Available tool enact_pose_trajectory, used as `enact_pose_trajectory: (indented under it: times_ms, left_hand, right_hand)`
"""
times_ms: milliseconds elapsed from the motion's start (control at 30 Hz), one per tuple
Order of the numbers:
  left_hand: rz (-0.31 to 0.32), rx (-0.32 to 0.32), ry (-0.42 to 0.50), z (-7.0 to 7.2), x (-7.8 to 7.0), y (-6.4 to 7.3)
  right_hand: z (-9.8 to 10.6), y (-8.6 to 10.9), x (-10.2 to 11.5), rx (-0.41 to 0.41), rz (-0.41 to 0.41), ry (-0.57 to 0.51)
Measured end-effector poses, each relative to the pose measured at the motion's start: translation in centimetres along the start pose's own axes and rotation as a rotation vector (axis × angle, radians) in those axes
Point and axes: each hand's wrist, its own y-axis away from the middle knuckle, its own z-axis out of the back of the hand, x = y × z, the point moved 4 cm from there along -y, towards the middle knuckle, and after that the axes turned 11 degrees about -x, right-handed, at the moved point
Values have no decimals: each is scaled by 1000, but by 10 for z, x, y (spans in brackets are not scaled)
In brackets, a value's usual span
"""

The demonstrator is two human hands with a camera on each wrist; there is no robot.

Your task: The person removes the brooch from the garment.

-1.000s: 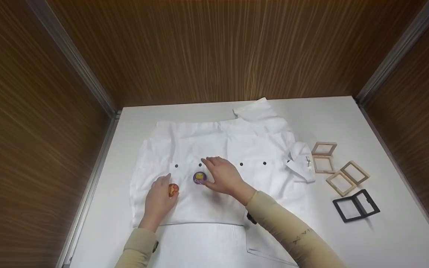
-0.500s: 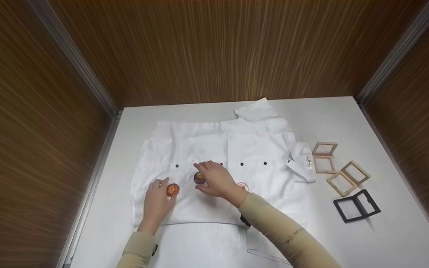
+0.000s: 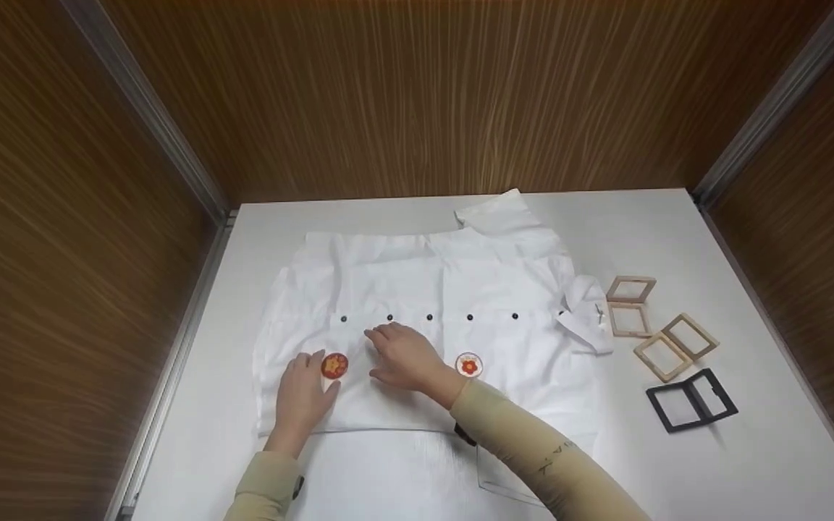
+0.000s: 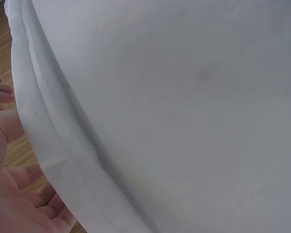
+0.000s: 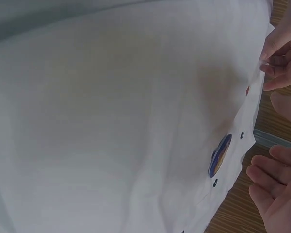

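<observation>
White shirt (image 3: 424, 289) flat on tabletop (image 3: 750, 463) | left hand (image 3: 301, 394) fingers relaxed beside orange badge (image 3: 334, 365) | right hand (image 3: 402, 358) fingers flat, covering blue badge (image 5: 219, 155), seen only from right wrist | shirt hem clear of near tabletop edge.

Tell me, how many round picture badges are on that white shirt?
3. An orange round badge lies by the left hand; a white-and-red round badge beside the right wrist; a blue-rimmed round badge shows only in the right wrist view, hidden under the right hand overhead.
</observation>
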Motion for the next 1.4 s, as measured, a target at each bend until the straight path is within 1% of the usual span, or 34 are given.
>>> enact_pose_trajectory:
  times_ms: [167,333,467,567,633,800,933,1067,1233,1400]
  left_hand:
    - [13,29,-11,-2,2,1]
    - [6,36,-30,-2,2,0]
    - [-21,28,-46,-1,0,-5]
    - [-39,25,-52,0,-2,-8]
    - [-43,33,-60,-1,-3,-9]
    - [-66,31,-81,-3,-3,-10]
    - [-89,20,-89,-4,-4,-12]
    - [-86,20,-91,-5,-3,-12]
    - [-74,35,-103,-6,-1,-13]
    - [-69,40,-106,-7,-3,-14]
  right_hand:
    - [-6,0,2,38,5,0]
    - [-11,-3,4,39,21,4]
    - [-14,-7,8,52,28,12]
    - [-16,-10,10,79,18,3]
    - [-16,-11,13,88,14,-6]
    - [-21,-11,17,88,5,-22]
    - [-28,-10,18,92,-1,-10]
    - [-33,-9,22,95,20,-10]
    - [-37,-12,30,84,59,-29]
    - [-40,-14,36,80,49,-48]
